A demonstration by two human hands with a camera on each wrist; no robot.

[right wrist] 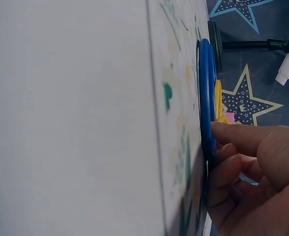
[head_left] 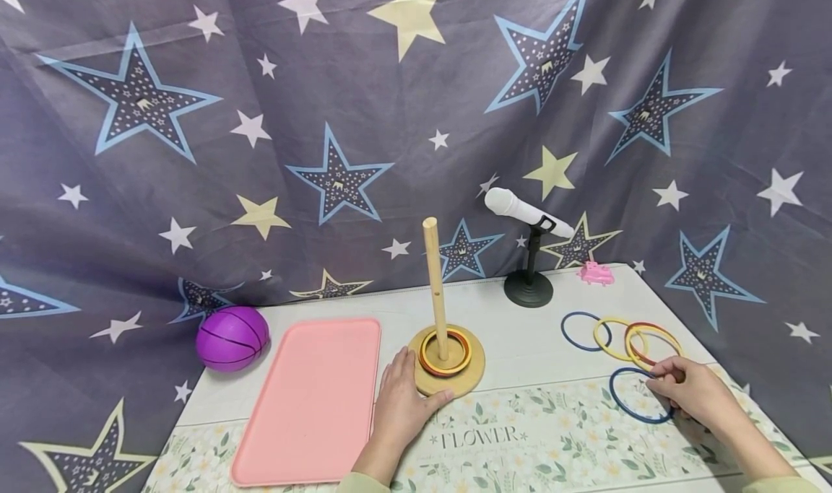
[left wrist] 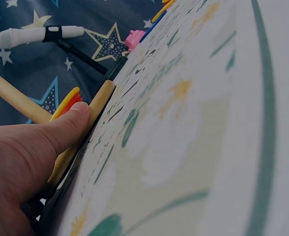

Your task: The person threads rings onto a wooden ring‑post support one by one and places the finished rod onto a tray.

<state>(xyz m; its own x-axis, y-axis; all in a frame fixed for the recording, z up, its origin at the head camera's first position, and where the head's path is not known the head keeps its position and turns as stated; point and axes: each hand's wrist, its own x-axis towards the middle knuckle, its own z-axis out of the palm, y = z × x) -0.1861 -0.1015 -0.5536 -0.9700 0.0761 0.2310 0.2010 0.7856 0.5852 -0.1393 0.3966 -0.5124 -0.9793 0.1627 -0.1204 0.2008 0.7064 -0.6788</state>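
The left hand (head_left: pixel 401 405) rests flat on the counter (head_left: pixel 520 334), fingers relaxed and gripping nothing, with its thumb pressed against the edge of the round wooden base (head_left: pixel 473 374); the left wrist view shows the thumb tip (left wrist: pixel 74 118) touching that rim. A wooden peg (head_left: pixel 435 284) rises upright from the base just beyond this hand, and a yellow ring and a red ring (head_left: pixel 445 354) lie stacked around its foot. Directly to the outer side of the left hand lies a pink tray (head_left: pixel 308 399), and past the tray's far corner sits a purple ball (head_left: pixel 232 338).

The right hand (head_left: pixel 692 390) has its fingers curled onto a blue ring (head_left: pixel 625 403) lying on the counter; the right wrist view shows the fingertips (right wrist: pixel 233 140) pinching the ring's rim (right wrist: pixel 205 98). Just beyond this hand lie three more loose rings: another blue ring (head_left: pixel 575 330), a yellow one (head_left: pixel 607 338), and a red-and-yellow pair (head_left: pixel 650 341) overlapping. Farther back stand a white microphone (head_left: pixel 526 211) on a black stand and a small pink toy (head_left: pixel 596 273).
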